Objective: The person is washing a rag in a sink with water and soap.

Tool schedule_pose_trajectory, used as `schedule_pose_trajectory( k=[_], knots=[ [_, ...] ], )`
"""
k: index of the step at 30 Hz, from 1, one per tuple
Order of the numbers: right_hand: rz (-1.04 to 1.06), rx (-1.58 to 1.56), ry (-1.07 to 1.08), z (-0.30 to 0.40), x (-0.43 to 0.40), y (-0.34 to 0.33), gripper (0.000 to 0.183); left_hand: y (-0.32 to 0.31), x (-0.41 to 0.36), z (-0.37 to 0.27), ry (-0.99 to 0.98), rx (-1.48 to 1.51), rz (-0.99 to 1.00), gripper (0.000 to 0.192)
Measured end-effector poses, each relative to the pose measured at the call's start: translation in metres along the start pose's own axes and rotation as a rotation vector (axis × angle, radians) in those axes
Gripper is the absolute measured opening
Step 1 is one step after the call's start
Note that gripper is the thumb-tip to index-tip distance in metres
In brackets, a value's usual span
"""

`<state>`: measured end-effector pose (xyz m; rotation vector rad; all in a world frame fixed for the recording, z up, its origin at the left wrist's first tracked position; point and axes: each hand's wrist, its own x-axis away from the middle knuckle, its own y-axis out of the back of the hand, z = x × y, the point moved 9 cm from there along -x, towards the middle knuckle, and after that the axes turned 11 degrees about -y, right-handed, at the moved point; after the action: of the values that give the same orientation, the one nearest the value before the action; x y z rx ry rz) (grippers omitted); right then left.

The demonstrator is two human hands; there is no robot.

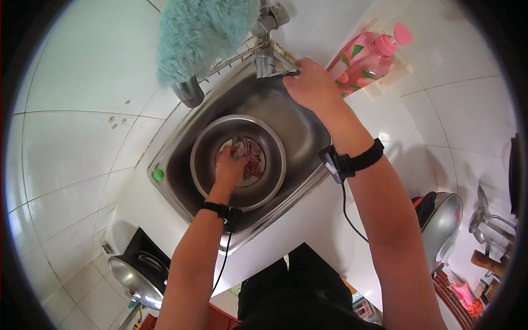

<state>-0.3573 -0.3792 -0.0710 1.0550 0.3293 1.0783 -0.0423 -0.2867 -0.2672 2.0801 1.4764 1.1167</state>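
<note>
A round stainless steel bowl (278,181) stands in the metal sink (297,119). Dark red pieces that look like raw meat (253,159) lie at its bottom. My left hand (231,167) reaches into the bowl, its fingers spread against the meat; a firm hold on it cannot be made out. Up at the sink's far corner, my right hand (311,84) is at the end of a metal piece beside the faucet (265,62); its fingertips are partly hidden, so its grip cannot be told. Both wrists wear black straps with small cabled devices.
A fluffy teal cloth (202,39) hangs over a wire rack at the back left. Right of the faucet stands a pink pump bottle (369,62). A green round object (158,175) sits on the sink's left corner. Metal lids (134,280) and a wok-like pan (443,227) flank the counter.
</note>
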Motion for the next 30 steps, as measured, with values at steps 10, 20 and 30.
schedule_pose_trajectory(
  k=[10, 20, 30],
  knots=[
    [0.105, 0.134, 0.075, 0.0, 0.002, -0.01, 0.035, 0.005, -0.014, -0.02, -0.012, 0.096, -0.153, 0.06],
    [0.103, 0.136, 0.079, 0.005, 0.002, -0.008, 0.043, -0.009, -0.004, -0.017, 0.269, 0.882, -0.083, 0.055],
    [0.099, -0.232, -0.003, -0.046, 0.013, -0.013, 0.052, -0.029, -0.012, -0.055, -0.057, -0.09, 0.035, 0.071]
  ],
)
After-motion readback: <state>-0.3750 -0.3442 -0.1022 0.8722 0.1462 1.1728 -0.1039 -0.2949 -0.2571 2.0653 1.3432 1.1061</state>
